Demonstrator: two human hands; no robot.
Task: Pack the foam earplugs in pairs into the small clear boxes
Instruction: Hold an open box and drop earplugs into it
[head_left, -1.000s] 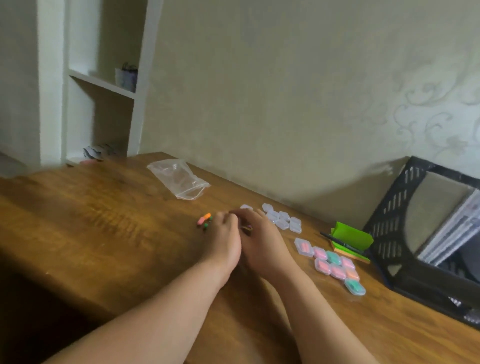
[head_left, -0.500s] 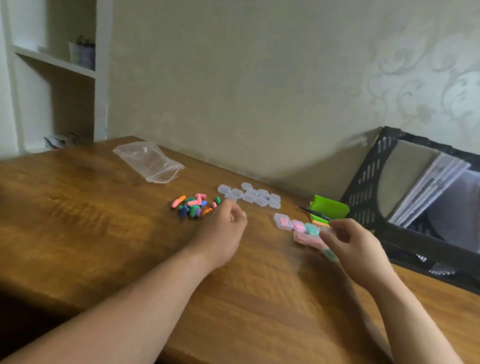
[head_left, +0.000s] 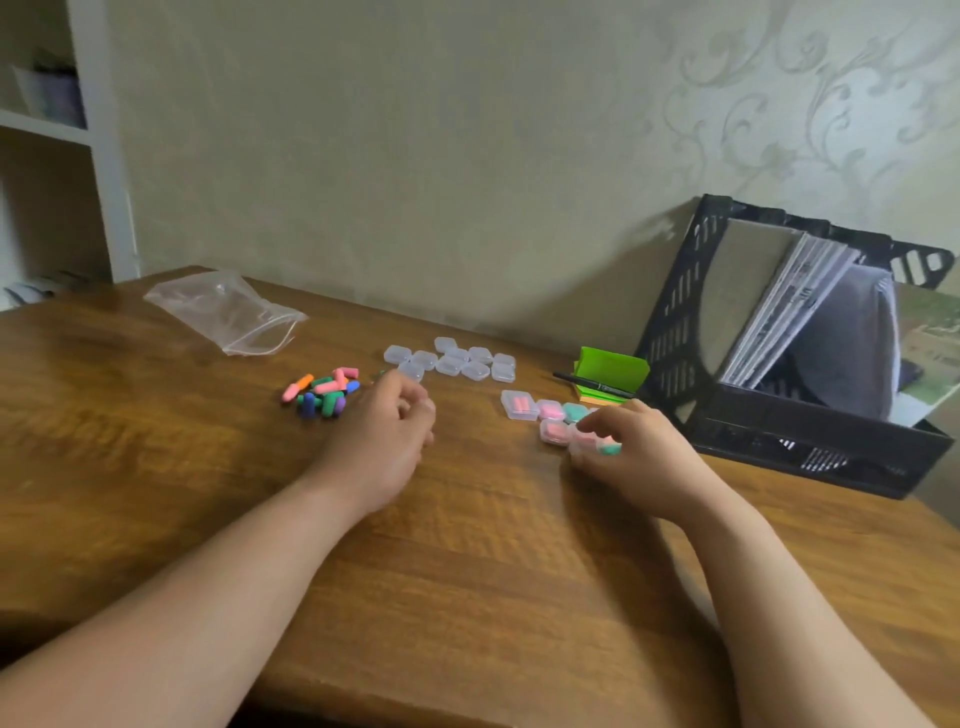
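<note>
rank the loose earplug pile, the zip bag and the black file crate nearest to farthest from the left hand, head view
1. loose earplug pile, just to the left of the left hand.
2. zip bag, farther back on the left.
3. black file crate, far across on the right, by the wall.

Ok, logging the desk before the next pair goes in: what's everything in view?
loose earplugs: about a dozen, mixed colours, left of centre
empty boxes: about ten, clear, cluster near the wall
filled boxes: at least four, pink or green inside, right of centre, some hidden
zip bag: one, clear, far left
note pad: one, green, beside the rack
pen: one, black, against the pad
file rack: one, black, far right
table: one, brown wood
hands: two; left hand curled by the empty boxes, right hand gripping a filled box
</note>
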